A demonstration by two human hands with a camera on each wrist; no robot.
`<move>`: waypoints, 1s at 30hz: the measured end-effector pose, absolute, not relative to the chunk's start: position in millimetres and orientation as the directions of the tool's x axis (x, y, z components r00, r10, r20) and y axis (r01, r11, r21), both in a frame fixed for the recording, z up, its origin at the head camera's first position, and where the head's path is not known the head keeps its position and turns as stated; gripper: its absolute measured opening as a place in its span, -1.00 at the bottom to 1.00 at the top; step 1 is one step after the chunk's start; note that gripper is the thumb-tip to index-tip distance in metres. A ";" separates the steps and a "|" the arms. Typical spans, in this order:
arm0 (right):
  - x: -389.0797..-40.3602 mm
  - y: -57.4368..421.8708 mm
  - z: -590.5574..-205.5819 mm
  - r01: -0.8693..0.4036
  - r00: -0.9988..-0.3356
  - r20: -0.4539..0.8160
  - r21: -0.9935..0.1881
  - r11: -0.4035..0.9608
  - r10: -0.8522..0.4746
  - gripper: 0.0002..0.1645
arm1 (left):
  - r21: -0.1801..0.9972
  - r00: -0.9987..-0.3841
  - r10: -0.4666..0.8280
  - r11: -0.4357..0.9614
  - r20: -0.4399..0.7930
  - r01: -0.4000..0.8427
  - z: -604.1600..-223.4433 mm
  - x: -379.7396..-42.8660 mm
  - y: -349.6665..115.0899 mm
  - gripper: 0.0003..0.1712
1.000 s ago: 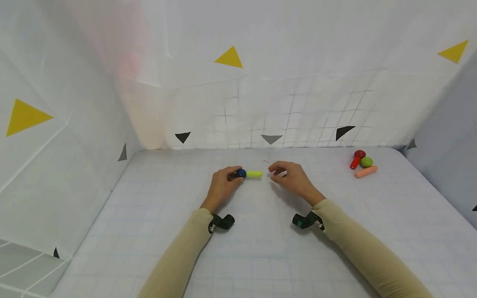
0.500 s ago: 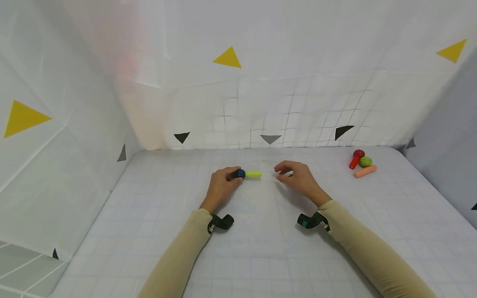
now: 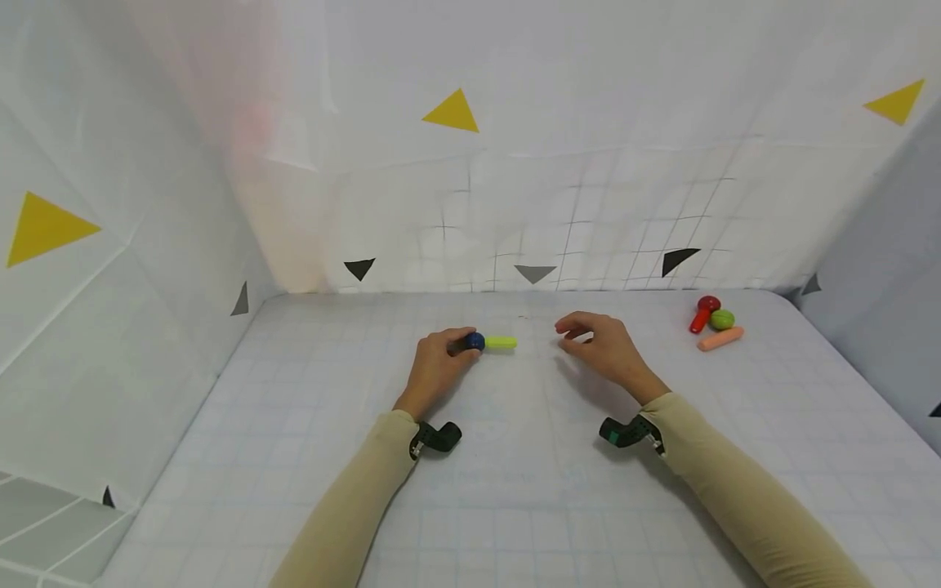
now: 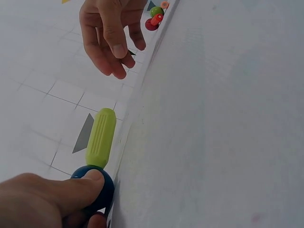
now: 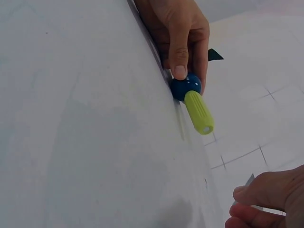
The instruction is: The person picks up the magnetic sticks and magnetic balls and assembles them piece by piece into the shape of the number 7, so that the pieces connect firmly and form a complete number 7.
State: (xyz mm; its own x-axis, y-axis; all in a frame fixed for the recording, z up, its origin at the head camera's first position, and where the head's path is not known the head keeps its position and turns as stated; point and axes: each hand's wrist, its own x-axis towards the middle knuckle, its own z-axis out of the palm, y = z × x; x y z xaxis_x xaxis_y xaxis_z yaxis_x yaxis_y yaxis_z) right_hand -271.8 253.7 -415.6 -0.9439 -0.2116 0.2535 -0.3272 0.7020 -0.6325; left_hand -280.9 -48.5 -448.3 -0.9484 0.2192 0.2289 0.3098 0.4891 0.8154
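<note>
My left hand [image 3: 435, 366] pinches a dark blue ball [image 3: 475, 341] between thumb and fingers on the white table. From the ball's right side a ribbed yellow-green stick [image 3: 501, 343] points toward my right hand; the two look joined end to end. In the left wrist view the thumb presses on the blue ball [image 4: 107, 190], with the stick [image 4: 101, 137] sticking out beyond it. A short gap to the right of the stick's tip, my right hand [image 3: 606, 351] hovers with bent fingers apart from the thumb and nothing between them.
Toward the back right lie a dark red ball [image 3: 709, 303], a red stick [image 3: 700, 321], a green ball [image 3: 722, 319] and an orange stick [image 3: 721, 339], grouped closely. A white wall [image 3: 588, 204] with black, grey and yellow triangles stands behind the table.
My right hand has drawn away to the right from the yellow-green stick's tip. The left hand stays where it was, still pinching the blue ball.
</note>
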 end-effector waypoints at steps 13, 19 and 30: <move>-276.6 292.8 -401.9 -0.316 -0.943 0.283 -0.602 0.733 -0.173 -0.72 | 0.810 -0.948 0.224 0.497 0.226 0.311 -448.3 -282.7 -49.2 -0.51; -276.4 308.7 -399.1 -0.278 -0.952 0.271 -0.587 0.760 -0.139 -0.73 | 0.813 -0.948 0.228 0.493 0.224 0.311 -449.4 -280.5 -48.6 -0.50; -281.1 343.9 -379.9 -0.207 -0.955 0.297 -0.599 0.773 -0.025 -0.72 | 0.816 -0.944 0.224 0.478 0.244 0.325 -450.4 -280.4 -49.9 -0.52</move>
State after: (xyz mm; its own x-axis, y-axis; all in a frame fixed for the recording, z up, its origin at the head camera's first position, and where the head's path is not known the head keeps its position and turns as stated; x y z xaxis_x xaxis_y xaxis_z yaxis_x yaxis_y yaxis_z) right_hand -281.1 343.9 -379.9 -0.9546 -0.0249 0.2970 -0.2066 0.7734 -0.5992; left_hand -280.4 -49.9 -450.4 -0.9435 0.2241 0.2440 0.3246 0.4776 0.8164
